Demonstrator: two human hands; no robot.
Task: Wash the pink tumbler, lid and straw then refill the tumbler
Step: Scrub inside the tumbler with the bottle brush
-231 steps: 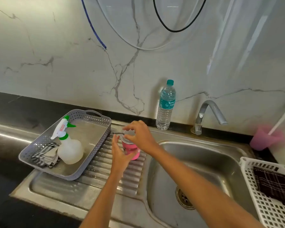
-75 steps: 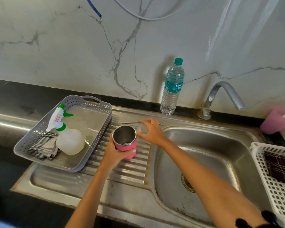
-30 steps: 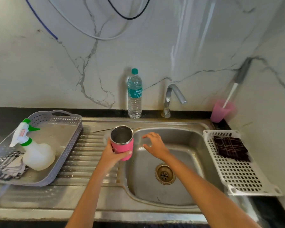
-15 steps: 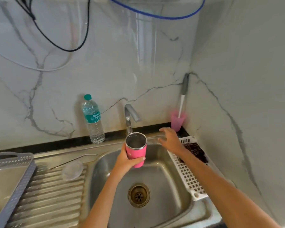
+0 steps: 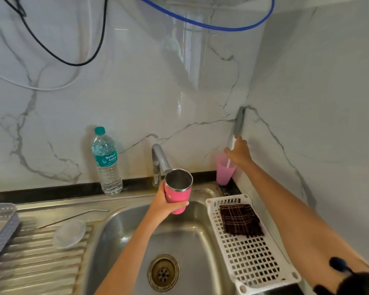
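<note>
Pink on the outside and bare steel inside, the tumbler (image 5: 177, 194) is upright in your left hand (image 5: 166, 204), whose fingers wrap its lower half. You hold it over the back of the sink (image 5: 136, 231), just below the tap (image 5: 160, 160).

From the head camera, the taking-apart looks done. The tumbler's mouth is open, the clear lid (image 5: 69, 233) lies flat on the draining board (image 5: 30, 262), and the thin metal straw (image 5: 73, 218) lies just behind it. I see no water running and no suds, so I judge that the washing itself has not begun. All three pieces are left to clean, and the refill comes after.

Your right hand (image 5: 239, 153) is up in the corner against the white handle of the brush (image 5: 239, 122) standing in the pink cup (image 5: 224, 172). Whether your fingers have closed on it, I cannot tell.

The tumbler's inside looks dull and empty, and its rim looks clean-edged. A full water bottle (image 5: 107, 160) stands by the wall for the refill. A dark cloth (image 5: 240, 222) lies in the white basket (image 5: 254, 262).
</note>
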